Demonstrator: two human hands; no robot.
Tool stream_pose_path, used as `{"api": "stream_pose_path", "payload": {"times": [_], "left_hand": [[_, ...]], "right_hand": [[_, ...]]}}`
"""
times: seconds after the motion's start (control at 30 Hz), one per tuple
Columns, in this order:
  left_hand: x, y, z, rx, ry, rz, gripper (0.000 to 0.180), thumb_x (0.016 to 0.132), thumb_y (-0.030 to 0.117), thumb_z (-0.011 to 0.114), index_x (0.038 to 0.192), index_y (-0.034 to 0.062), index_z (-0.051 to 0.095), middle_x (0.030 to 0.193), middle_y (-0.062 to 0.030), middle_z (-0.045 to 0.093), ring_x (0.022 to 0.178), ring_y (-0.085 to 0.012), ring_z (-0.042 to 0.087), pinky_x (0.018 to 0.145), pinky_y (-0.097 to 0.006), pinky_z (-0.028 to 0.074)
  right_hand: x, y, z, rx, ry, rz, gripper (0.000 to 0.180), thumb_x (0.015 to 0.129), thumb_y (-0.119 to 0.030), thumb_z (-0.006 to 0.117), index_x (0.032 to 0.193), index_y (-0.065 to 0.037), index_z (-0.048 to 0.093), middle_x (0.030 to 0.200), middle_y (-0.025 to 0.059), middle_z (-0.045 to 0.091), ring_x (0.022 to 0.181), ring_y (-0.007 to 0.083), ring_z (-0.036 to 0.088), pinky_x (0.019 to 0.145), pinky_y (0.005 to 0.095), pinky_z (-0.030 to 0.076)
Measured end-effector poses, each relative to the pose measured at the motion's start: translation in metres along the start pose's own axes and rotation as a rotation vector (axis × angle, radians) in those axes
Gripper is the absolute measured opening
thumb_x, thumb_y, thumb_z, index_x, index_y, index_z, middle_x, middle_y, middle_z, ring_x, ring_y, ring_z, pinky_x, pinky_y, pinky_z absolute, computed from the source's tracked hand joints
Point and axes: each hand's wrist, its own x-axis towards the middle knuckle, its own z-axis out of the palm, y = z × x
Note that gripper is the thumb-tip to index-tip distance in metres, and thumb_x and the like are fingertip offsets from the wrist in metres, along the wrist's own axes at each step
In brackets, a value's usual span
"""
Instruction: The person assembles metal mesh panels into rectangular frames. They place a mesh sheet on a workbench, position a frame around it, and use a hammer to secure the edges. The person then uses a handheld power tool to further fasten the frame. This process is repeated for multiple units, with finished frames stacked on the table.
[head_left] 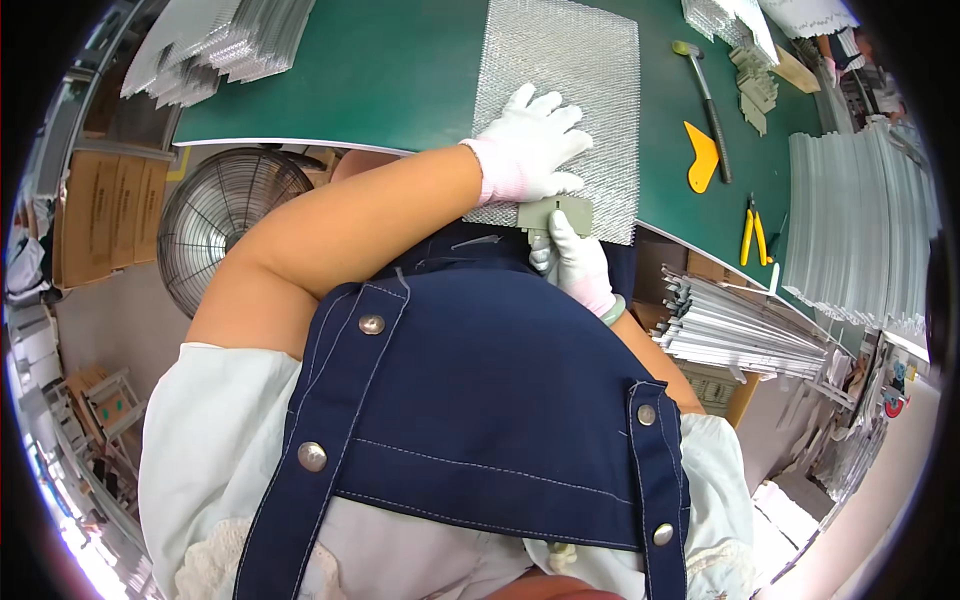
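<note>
A rectangular silver mesh panel (560, 60) lies on the green table, its near end reaching past the table's front edge. My left hand (535, 140), in a white glove with a pink cuff, rests flat on the mesh with its fingers spread. At the panel's near end my right hand (580, 265), also gloved, grips a grey-green flat block (560, 215). The thumb lies on top of the block and the other fingers curl beneath it. The block sits against the panel's near edge; how the two meet is partly hidden.
On the green table (390, 70) lie a hammer (708, 110), a yellow scraper (702, 160), yellow-handled pliers (752, 235) and several grey-green pieces (755, 85). Panel stacks stand at the far left (225, 45) and right (850, 220). A fan (225, 225) stands left, below the table edge.
</note>
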Motion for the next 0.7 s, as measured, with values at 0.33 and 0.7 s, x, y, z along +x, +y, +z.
{"api": "stream_pose_path", "payload": {"times": [0.33, 0.7], "left_hand": [[-0.004, -0.004, 0.001, -0.021, 0.041, 0.017, 0.053, 0.093, 0.044, 0.060, 0.137, 0.0154, 0.056, 0.146, -0.0151, 0.047, 0.138, -0.0355, 0.040, 0.116, -0.058, 0.025], [0.003, -0.010, -0.003, -0.078, 0.157, 0.105, 0.062, 0.086, 0.042, 0.068, 0.138, 0.0102, 0.055, 0.146, -0.0208, 0.047, 0.137, -0.0429, 0.040, 0.114, -0.058, 0.026]], "right_hand": [[0.008, 0.003, 0.000, 0.110, 0.020, -0.059, 0.023, 0.099, -0.026, 0.065, 0.112, -0.008, 0.057, 0.086, 0.0022, 0.060, 0.063, 0.0097, 0.052, 0.056, 0.0246, 0.046], [-0.025, -0.034, -0.045, -0.301, -0.172, 0.205, 0.045, 0.097, -0.025, 0.066, 0.129, 0.006, 0.056, 0.102, 0.0138, 0.069, 0.086, 0.0186, 0.068, 0.078, 0.0288, 0.056]]}}
